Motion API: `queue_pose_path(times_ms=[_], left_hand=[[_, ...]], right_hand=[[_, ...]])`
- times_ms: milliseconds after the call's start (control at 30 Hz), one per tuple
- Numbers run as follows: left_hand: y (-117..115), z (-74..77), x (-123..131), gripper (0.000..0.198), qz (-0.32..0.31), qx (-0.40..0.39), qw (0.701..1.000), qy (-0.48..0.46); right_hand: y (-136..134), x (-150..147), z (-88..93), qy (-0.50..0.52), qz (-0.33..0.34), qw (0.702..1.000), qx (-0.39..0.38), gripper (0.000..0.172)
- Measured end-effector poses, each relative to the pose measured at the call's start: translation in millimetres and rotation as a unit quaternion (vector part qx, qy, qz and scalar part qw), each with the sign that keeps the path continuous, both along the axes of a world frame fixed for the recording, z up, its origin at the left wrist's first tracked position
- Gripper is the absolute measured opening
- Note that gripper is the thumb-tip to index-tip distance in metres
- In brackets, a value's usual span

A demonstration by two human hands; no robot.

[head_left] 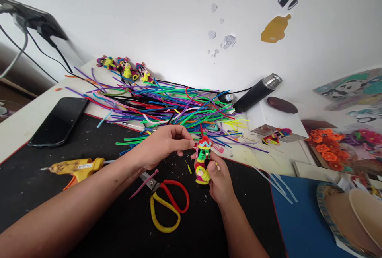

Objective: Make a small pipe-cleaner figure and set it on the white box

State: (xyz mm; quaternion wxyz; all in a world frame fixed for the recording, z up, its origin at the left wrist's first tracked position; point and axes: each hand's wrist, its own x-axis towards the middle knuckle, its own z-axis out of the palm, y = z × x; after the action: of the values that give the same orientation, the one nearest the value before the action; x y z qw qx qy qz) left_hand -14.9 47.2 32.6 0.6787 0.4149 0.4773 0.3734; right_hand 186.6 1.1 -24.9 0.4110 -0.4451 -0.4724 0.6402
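Above the black mat (pixel 119 226), near the pipe cleaner pile (pixel 167 107), my right hand (pixel 219 182) grips the upright figure (pixel 203 160) by its base while my left hand (pixel 162 144) pinches its red top; I judge this fitting work needs a steady hold.

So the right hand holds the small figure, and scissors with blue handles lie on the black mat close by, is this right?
No: in the head view the scissors have one red handle and one yellow, not blue. The right hand holds the small figure, and the scissors lie on the black mat close by.
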Motion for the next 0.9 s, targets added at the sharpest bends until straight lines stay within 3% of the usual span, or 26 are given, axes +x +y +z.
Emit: queue_pose_path(times_ms=[467, 900], left_hand=[[-0.6, 0.0, 1.8, 0.018, -0.007, -0.014, 1.0, -0.012], [-1.6, -3.8, 4.3, 0.026, 0.006, -0.115, 0.989, -0.09]], right_hand=[[-1.4, 2.0, -4.8, 0.015, 0.02, 1.0, -0.013, 0.068], [-1.7, 3.7, -8.2, 0.011, 0.015, 1.0, 0.012, 0.057]])
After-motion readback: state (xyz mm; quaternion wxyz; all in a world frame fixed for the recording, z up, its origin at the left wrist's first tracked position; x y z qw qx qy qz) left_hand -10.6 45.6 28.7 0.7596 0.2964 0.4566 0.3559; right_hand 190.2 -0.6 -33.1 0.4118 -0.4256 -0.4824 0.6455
